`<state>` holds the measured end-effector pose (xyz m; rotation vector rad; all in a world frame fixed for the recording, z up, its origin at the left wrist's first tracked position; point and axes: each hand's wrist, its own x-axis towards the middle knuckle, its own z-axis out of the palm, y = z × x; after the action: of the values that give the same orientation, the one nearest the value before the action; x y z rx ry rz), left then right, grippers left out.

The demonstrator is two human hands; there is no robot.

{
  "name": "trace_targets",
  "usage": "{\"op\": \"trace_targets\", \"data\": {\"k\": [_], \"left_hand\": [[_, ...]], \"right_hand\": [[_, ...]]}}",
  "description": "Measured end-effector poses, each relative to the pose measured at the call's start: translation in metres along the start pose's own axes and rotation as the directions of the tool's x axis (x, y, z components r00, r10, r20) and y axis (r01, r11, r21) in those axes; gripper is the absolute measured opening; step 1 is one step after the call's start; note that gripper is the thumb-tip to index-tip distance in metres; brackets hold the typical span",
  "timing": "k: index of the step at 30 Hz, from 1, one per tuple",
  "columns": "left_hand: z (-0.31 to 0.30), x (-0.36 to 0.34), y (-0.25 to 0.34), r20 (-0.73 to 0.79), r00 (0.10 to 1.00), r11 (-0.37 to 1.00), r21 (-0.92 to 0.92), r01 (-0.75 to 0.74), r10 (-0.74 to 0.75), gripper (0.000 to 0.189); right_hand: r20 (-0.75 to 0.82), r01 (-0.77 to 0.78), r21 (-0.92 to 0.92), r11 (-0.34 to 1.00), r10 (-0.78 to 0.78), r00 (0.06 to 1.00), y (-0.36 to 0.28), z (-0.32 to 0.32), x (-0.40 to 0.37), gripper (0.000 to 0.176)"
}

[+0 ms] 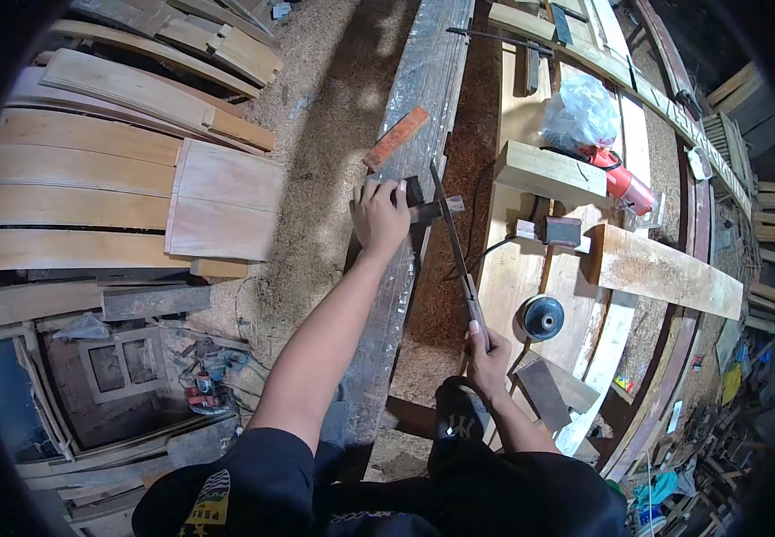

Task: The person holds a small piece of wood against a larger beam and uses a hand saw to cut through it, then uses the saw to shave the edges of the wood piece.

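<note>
My left hand (381,215) is closed over a dark block (414,191) on the worn, paint-spotted bench plank (392,268). A short dark wooden piece (436,209) sticks out to the right from beside that hand. My right hand (488,358) grips the handle of a long, thin dark tool (451,228), either a saw or a file. Its blade points up and away and crosses the wooden piece near its pale end. Just beyond my left hand, an orange-red block (396,138) lies on the plank.
Right of the plank, boards hold a pale wood block (550,172), a red power tool (625,183), a clear plastic bag (582,112) and a round dark disc (541,318). Stacked planks (74,188) lie at left. Red and blue tools (208,389) sit at lower left.
</note>
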<state>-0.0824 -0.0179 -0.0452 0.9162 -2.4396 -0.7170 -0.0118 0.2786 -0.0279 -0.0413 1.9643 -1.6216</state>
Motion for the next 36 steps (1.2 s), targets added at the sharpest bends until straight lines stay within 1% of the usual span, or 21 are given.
{"op": "trace_targets", "data": {"k": [2, 3, 6, 8, 10, 11, 12, 13, 14, 16, 17, 19, 20, 22, 23, 25, 29, 31, 32, 34, 36], "left_hand": [[0.002, -0.005, 0.009, -0.146, 0.988, 0.964, 0.265, -0.017, 0.058, 0.020], [0.001, -0.003, 0.010, -0.061, 0.997, 0.953, 0.297, 0.054, -0.038, 0.016], [0.002, -0.001, 0.015, -0.091, 0.992, 0.943, 0.314, 0.109, -0.085, 0.021], [0.002, 0.003, 0.014, -0.046, 0.992, 0.957, 0.262, 0.128, -0.120, 0.026], [0.002, 0.005, 0.011, 0.055, 0.985, 0.980, 0.128, 0.155, -0.163, 0.028], [0.002, 0.006, 0.009, 0.056, 0.985, 0.979, 0.130, 0.156, -0.164, 0.028], [0.003, 0.006, 0.009, 0.025, 0.999, 0.945, 0.326, 0.037, -0.048, 0.026], [0.003, 0.007, 0.008, 0.018, 0.997, 0.858, 0.509, -0.071, 0.072, 0.024], [0.003, 0.007, 0.006, 0.018, 0.997, 0.859, 0.507, -0.068, 0.069, 0.024], [-0.003, 0.008, 0.006, 0.082, 0.958, 0.832, 0.481, -0.278, 0.273, 0.018], [-0.001, 0.008, 0.003, 0.083, 0.959, 0.833, 0.480, -0.276, 0.270, 0.018], [0.005, 0.010, -0.004, 0.024, 0.974, 0.961, 0.161, -0.226, 0.225, 0.018], [0.009, 0.009, -0.007, 0.027, 0.974, 0.961, 0.160, -0.226, 0.224, 0.018], [0.002, 0.010, 0.004, 0.043, 0.994, 0.986, 0.125, -0.107, 0.102, 0.027], [-0.002, 0.012, 0.009, 0.045, 0.994, 0.986, 0.127, -0.107, 0.102, 0.027], [-0.004, 0.015, 0.012, 0.109, 0.993, 0.974, 0.225, 0.030, -0.055, 0.038], [0.001, 0.016, 0.017, 0.084, 0.987, 0.961, 0.254, 0.110, -0.135, 0.044], [0.003, 0.015, 0.011, 0.093, 0.992, 0.983, 0.151, -0.101, 0.088, 0.036], [0.004, 0.016, 0.008, 0.094, 0.992, 0.984, 0.150, -0.100, 0.086, 0.036], [0.005, 0.017, 0.003, 0.113, 0.964, 0.967, 0.065, -0.248, 0.240, 0.032], [0.008, 0.019, 0.000, 0.112, 0.966, 0.968, 0.072, -0.241, 0.232, 0.030]], "right_hand": [[0.023, 0.020, -0.024, 1.000, -0.019, 1.000, 0.005, -0.003, 0.001, 0.043], [0.021, 0.017, -0.027, 0.999, -0.017, 1.000, 0.004, -0.003, 0.001, 0.043], [0.010, 0.035, -0.004, 0.999, -0.034, 0.999, 0.000, 0.000, 0.000, 0.043], [-0.002, 0.014, 0.025, 1.000, -0.014, 1.000, 0.001, 0.001, 0.000, 0.043], [-0.011, 0.000, 0.034, 0.999, 0.001, 1.000, -0.004, 0.002, -0.001, 0.045], [-0.018, -0.009, 0.041, 0.999, 0.010, 1.000, -0.007, 0.003, -0.001, 0.048], [-0.017, -0.011, 0.040, 0.999, 0.012, 1.000, -0.009, 0.004, -0.002, 0.048], [-0.016, -0.007, 0.023, 1.000, 0.007, 1.000, -0.011, 0.004, -0.002, 0.047], [-0.016, -0.004, 0.004, 1.000, 0.004, 1.000, -0.011, 0.004, -0.002, 0.047], [-0.016, -0.004, 0.000, 1.000, 0.004, 1.000, -0.008, 0.003, -0.002, 0.047], [-0.015, -0.003, 0.000, 1.000, 0.003, 1.000, -0.006, 0.003, -0.002, 0.047], [-0.015, -0.010, 0.019, 1.000, 0.010, 1.000, -0.008, 0.003, -0.002, 0.047], [-0.015, -0.015, 0.042, 0.999, 0.016, 1.000, -0.008, 0.003, -0.002, 0.047], [-0.002, -0.003, 0.055, 0.998, 0.003, 1.000, 0.001, 0.002, -0.002, 0.045], [0.012, 0.011, 0.069, 0.998, -0.012, 1.000, 0.004, 0.003, -0.002, 0.044], [0.007, 0.011, 0.054, 0.998, -0.012, 1.000, -0.001, 0.005, -0.002, 0.044], [-0.011, 0.027, 0.014, 1.000, -0.027, 1.000, -0.011, 0.008, -0.001, 0.042], [-0.022, -0.003, 0.014, 1.000, 0.003, 1.000, -0.010, 0.007, -0.001, 0.044], [-0.033, -0.030, 0.017, 0.999, 0.031, 0.999, -0.009, 0.007, -0.001, 0.046], [-0.027, -0.015, 0.003, 1.000, 0.015, 1.000, -0.006, 0.004, -0.004, 0.044], [-0.022, -0.001, -0.014, 1.000, 0.001, 1.000, -0.006, 0.003, -0.005, 0.042]]}}
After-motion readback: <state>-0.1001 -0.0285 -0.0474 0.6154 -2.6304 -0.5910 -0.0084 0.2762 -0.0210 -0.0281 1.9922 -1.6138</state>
